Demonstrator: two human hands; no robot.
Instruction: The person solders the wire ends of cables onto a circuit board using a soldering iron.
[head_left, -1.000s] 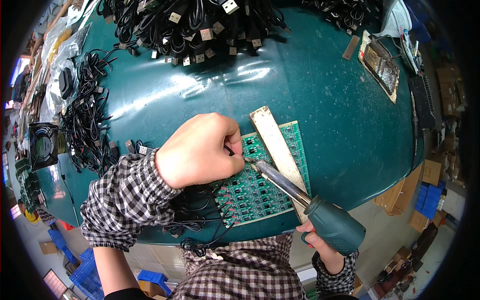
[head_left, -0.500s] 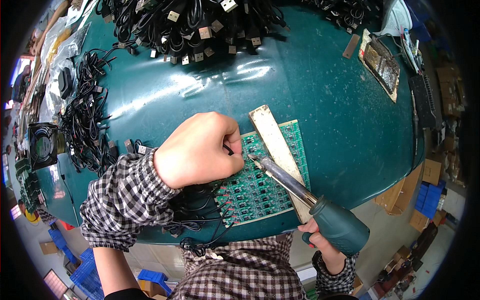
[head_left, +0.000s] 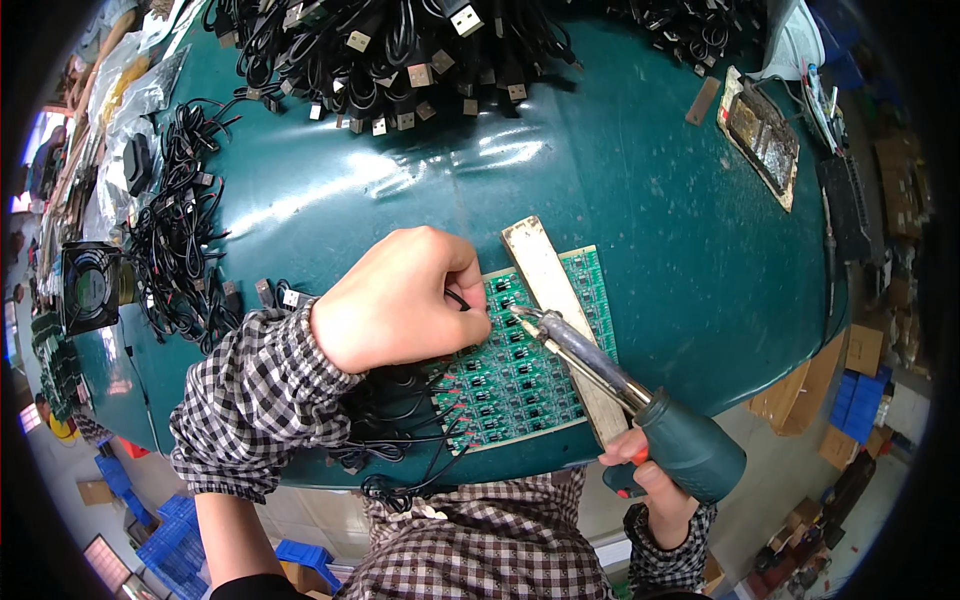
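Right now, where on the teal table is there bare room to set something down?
The widest bare patch of the teal table lies between the black cable heap and the green circuit panel. A smaller patch sits right of the panel. The left edge is crowded with loose black cables; both hands work over the panel.

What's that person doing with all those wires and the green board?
A person is soldering. The left hand pinches a thin black wire against a green circuit board panel on the teal table. The right hand grips a soldering iron, its tip at the board beside the wire. A wooden strip lies across the panel.
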